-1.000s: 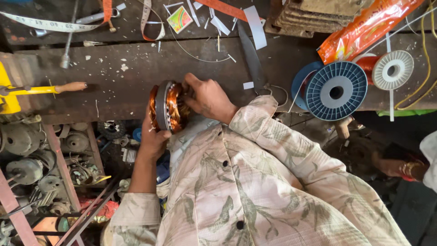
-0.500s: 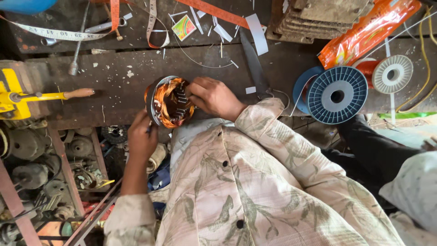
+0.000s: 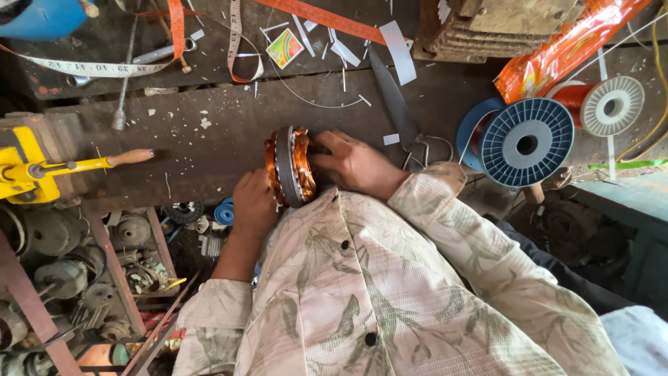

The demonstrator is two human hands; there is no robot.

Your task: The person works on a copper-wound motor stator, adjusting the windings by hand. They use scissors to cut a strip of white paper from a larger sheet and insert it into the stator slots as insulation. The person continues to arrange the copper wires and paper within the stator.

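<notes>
I see the dark wooden bench point(image 3: 209, 139) littered with scraps. At its near edge stands the copper-wound motor stator point(image 3: 290, 166) on edge. My left hand point(image 3: 254, 203) cups its near side from below, and my right hand point(image 3: 355, 163) is closed around its other side. A blue wire spool point(image 3: 527, 142) sits toward the right end.

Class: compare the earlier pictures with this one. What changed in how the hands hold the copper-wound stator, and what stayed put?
The stator was turned from face-up half a second ago back onto its edge. The left hand closed back onto its side; the right hand kept hold. The blue spool and yellow tool stayed put.
</notes>
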